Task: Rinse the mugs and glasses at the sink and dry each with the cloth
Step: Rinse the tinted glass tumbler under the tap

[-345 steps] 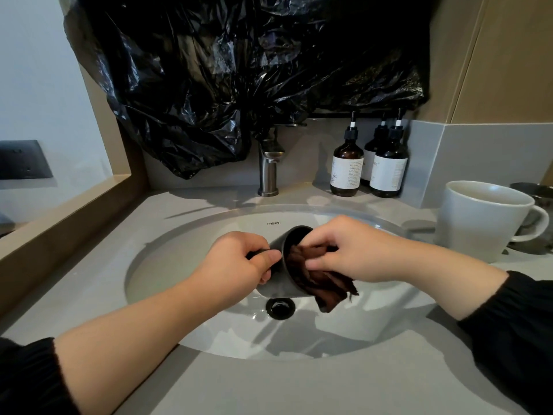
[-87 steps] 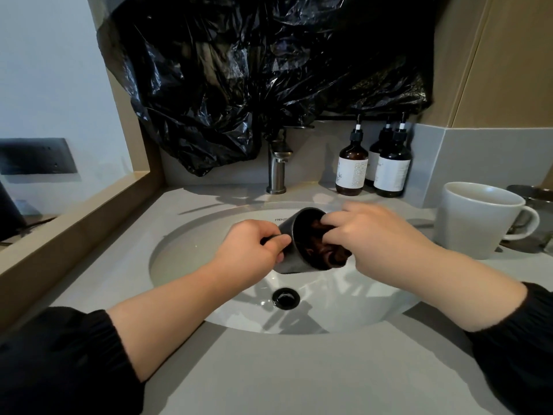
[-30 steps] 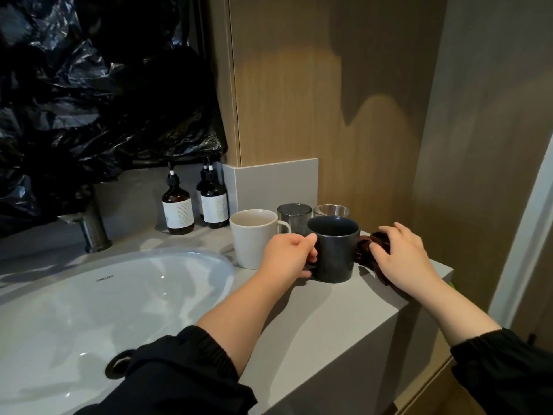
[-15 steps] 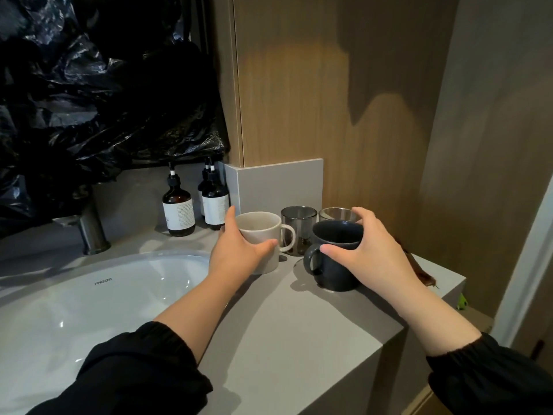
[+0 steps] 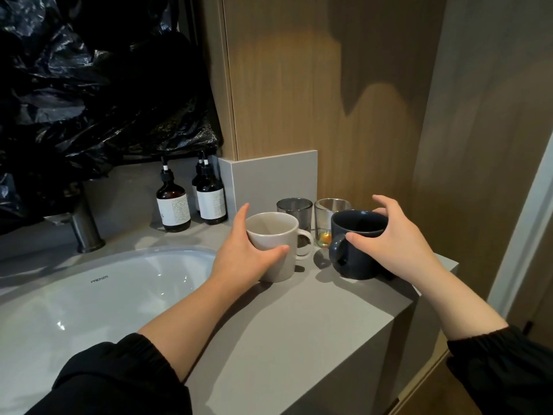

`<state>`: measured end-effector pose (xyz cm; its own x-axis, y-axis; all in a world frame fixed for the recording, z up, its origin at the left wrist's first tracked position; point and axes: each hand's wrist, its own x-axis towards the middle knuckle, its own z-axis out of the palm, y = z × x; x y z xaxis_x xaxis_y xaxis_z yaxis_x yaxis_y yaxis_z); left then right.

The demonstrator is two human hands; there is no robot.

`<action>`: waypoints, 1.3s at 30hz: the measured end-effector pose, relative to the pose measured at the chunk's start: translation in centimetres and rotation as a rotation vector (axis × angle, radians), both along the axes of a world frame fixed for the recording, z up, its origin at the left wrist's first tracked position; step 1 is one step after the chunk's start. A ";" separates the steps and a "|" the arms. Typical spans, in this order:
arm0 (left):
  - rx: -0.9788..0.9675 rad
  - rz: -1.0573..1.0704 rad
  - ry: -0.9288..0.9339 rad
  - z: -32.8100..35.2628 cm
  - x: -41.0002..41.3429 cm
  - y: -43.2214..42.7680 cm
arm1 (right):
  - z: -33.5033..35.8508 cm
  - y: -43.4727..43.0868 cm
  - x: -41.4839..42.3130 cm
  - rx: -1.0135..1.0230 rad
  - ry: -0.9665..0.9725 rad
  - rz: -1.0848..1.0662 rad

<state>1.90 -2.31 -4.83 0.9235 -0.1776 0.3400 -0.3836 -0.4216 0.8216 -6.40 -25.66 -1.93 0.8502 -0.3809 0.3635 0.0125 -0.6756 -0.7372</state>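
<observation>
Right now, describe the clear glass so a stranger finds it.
On the counter right of the sink, two glasses stand behind the mugs. The clear glass is the right one, beside the smoked glass, with an orange glint at its base.

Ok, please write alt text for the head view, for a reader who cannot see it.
The left hand grips a white mug and the right hand grips a dark mug on a grey counter beside a sink; a grey glass and a clear glass stand behind them.
</observation>
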 end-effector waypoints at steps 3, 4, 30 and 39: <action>-0.020 -0.069 0.015 -0.1 -0.7 -1.0 | 0.3 -0.4 0.0 0.001 0.009 -0.002; -0.018 -0.086 0.016 -0.1 -0.9 -1.3 | 0.4 -0.6 0.0 -0.003 0.019 0.002; -0.118 -0.397 0.350 1.8 11.4 -4.2 | 6.6 0.1 10.1 -0.480 0.442 0.054; -0.268 -0.297 0.293 0.4 10.7 -4.5 | 6.8 3.4 11.2 -0.603 0.396 0.100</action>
